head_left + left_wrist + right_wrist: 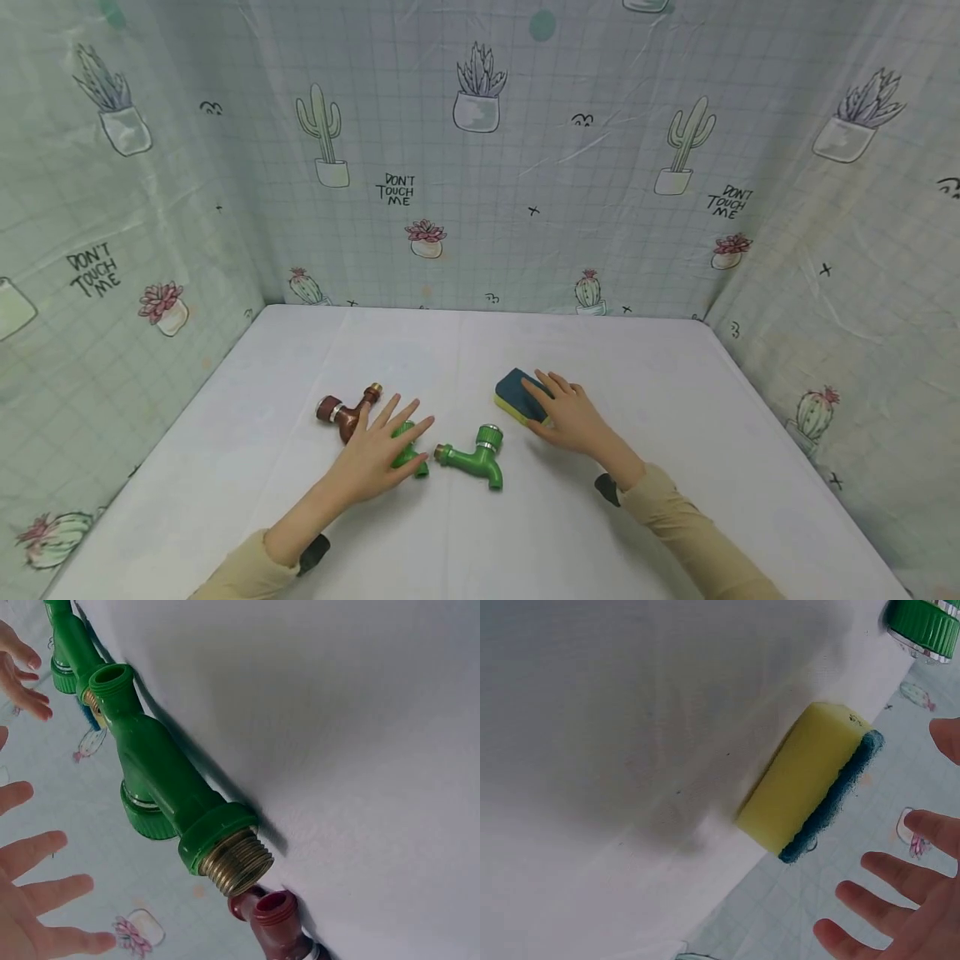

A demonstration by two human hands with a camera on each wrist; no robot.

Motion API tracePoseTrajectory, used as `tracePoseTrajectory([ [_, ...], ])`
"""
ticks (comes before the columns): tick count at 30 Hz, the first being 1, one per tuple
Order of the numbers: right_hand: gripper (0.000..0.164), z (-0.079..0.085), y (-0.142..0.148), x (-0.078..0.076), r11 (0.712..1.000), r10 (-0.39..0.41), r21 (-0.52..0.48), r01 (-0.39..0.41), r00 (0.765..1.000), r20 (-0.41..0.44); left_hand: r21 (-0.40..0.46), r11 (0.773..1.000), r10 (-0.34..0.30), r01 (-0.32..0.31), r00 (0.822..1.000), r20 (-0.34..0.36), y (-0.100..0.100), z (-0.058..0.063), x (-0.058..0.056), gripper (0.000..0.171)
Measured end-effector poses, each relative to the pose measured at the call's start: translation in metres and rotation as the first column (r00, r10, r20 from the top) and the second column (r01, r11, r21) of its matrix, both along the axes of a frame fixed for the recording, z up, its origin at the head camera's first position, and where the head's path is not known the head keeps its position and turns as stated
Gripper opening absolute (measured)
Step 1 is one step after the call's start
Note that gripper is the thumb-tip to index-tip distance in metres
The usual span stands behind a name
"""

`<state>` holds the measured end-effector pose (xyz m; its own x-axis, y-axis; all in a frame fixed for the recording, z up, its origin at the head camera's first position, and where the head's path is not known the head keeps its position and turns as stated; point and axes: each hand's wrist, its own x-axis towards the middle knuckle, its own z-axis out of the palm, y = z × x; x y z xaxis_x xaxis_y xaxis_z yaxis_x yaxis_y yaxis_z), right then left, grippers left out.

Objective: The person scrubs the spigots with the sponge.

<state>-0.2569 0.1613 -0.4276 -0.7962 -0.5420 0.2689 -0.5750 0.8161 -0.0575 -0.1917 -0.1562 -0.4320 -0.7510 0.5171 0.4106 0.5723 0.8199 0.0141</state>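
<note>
My left hand, fingers spread, hovers over a green faucet that it partly covers in the head view. Just past its fingers lies a brown-red faucet with a brass threaded end. A second green faucet lies between my two hands. On the right, my right hand reaches over a sponge with a dark blue-green scouring top and a yellow base. Its fingers are extended and overlap the sponge in the head view; the right wrist view shows them apart from the sponge.
Everything lies on a white-covered table. A pale curtain printed with cacti and potted plants hangs along the table's back and both sides. Dark bands sit at the wrists, below tan sleeves.
</note>
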Motion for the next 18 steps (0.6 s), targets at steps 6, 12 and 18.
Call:
tracePoseTrajectory([
  [6,0.063,-0.001,-0.009,-0.012,0.999,-0.047,0.03,0.045,0.996,0.07,0.016,0.999,-0.043,0.043,0.999,-0.005,0.004,0.0,0.002,0.044],
  [12,0.063,-0.004,-0.014,-0.021,0.995,-0.084,0.067,0.079,0.994,0.077,-0.011,0.993,-0.122,0.121,0.991,-0.06,0.006,0.0,0.001,0.04],
  [18,0.064,-0.008,-0.016,-0.028,0.99,-0.095,0.114,0.087,0.994,0.063,-0.02,0.981,-0.194,0.193,0.975,-0.108,0.01,-0.001,0.0,0.038],
])
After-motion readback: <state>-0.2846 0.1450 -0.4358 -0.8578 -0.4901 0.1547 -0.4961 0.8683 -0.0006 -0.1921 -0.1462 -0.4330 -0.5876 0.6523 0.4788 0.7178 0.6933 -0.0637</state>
